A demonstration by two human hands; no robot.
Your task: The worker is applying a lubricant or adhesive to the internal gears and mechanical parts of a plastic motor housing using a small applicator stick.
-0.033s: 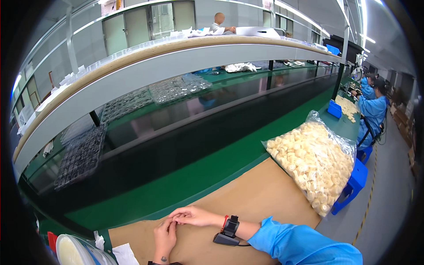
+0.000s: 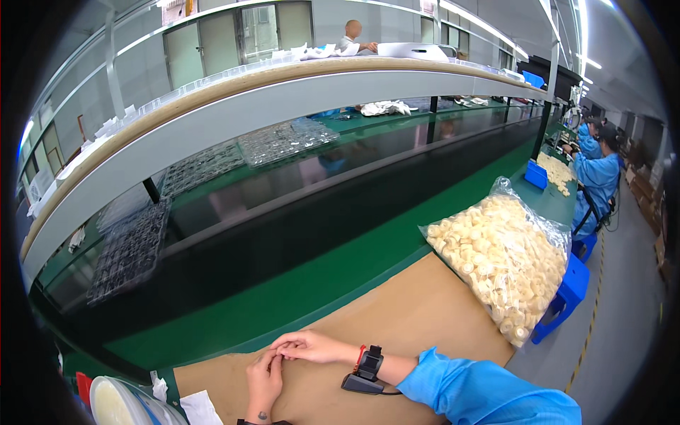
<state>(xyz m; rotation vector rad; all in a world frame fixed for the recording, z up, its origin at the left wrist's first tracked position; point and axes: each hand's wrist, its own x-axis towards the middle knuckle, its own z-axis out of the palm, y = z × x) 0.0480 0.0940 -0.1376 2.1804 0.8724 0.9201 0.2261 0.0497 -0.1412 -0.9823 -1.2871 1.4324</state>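
Observation:
Over the brown paper sheet [image 2: 397,312], my two hands meet at the fingertips. The fingers of my left hand [image 2: 263,379] are curled and pressed together, pointing up toward the right. From the right, my right hand [image 2: 312,346] reaches across with bent fingers that touch the left fingertips. Whatever the fingers may pinch is hidden or too small to make out. On my right wrist are a black strapped device [image 2: 370,365] and a red cord. A clear plastic bag [image 2: 503,262] full of small cream-coloured ring-shaped parts lies at the sheet's right edge.
A white tub [image 2: 113,400] and a white paper [image 2: 200,409] are at lower left. Beyond the green bench edge runs a dark conveyor belt [image 2: 283,241], with black trays [image 2: 131,248] on its far side and a shelf above. Blue stools and co-workers are at right.

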